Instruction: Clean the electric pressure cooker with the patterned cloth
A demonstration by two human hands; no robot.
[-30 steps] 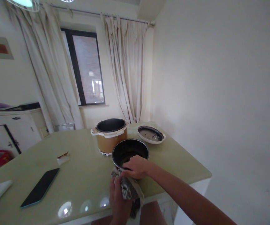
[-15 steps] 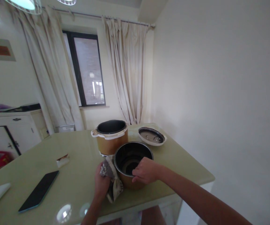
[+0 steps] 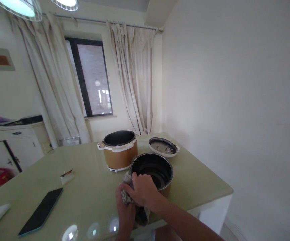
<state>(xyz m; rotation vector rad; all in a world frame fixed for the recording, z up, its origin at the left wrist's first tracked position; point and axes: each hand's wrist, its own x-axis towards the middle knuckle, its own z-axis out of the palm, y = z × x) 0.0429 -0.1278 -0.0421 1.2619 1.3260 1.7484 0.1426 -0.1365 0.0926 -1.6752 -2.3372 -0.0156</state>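
Both hands (image 3: 134,197) apparently gripping cloth (image 3: 127,197) beside pot (image 3: 152,170).

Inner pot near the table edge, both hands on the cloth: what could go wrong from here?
1. The inner pot stands close to the front edge of the table; a push from the right hand could slide it on the glossy top, perhaps off.
2. The cloth, bunched between that hand and the left hand, hangs over the edge and could slip from the grip.
3. The cooker base stands just behind the pot; a shove could knock them together.
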